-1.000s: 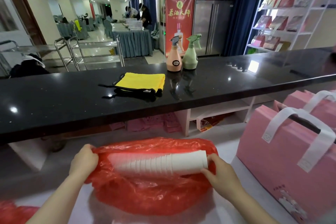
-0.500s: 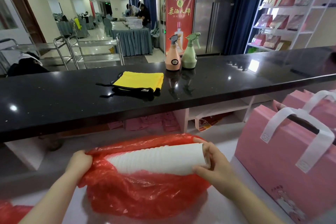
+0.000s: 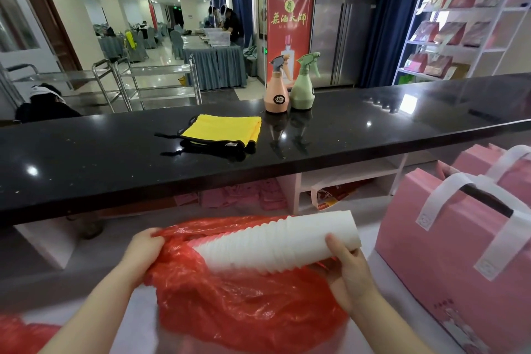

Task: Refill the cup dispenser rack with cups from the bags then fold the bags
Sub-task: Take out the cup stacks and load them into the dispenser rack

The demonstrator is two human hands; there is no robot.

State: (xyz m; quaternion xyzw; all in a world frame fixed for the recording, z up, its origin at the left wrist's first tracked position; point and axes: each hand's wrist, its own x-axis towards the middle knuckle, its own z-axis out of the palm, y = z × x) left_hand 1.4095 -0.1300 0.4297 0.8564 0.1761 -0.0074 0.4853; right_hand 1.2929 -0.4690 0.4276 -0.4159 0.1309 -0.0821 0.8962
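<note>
Two bare hands work at the near edge of the view. Left hand (image 3: 143, 250), at 8 o'clock from frame centre, has its fingers curled round a bunched edge of the red plastic bag (image 3: 244, 304). Right hand (image 3: 349, 270), at 5 o'clock, grips the wide end of the cup stack (image 3: 275, 241), thumb on top, fingers underneath and hidden from view.

Cup stack: white, nested, ribbed where the rims overlap, lying on its side and tilted up toward 2 o'clock. Its narrow end sits inside the bag mouth; the rest is clear of the plastic. Cup count cannot be read. Bag: thin, translucent, crumpled, spread over a pale work surface (image 3: 138, 313).

A second patch of red plastic (image 3: 17, 333) at 7 o'clock is cut off by the frame. At 4 o'clock, a pink gift bag (image 3: 448, 261) with white handles stands just beside the right hand, partly cropped.

Beyond, a black counter (image 3: 86, 164) carries a yellow cloth (image 3: 221, 128), a peach spray bottle (image 3: 276, 86) and a green spray bottle (image 3: 303, 83), the two bottles side by side. Items under the counter are shadowed and unclear. Far background figures are too small to describe.
</note>
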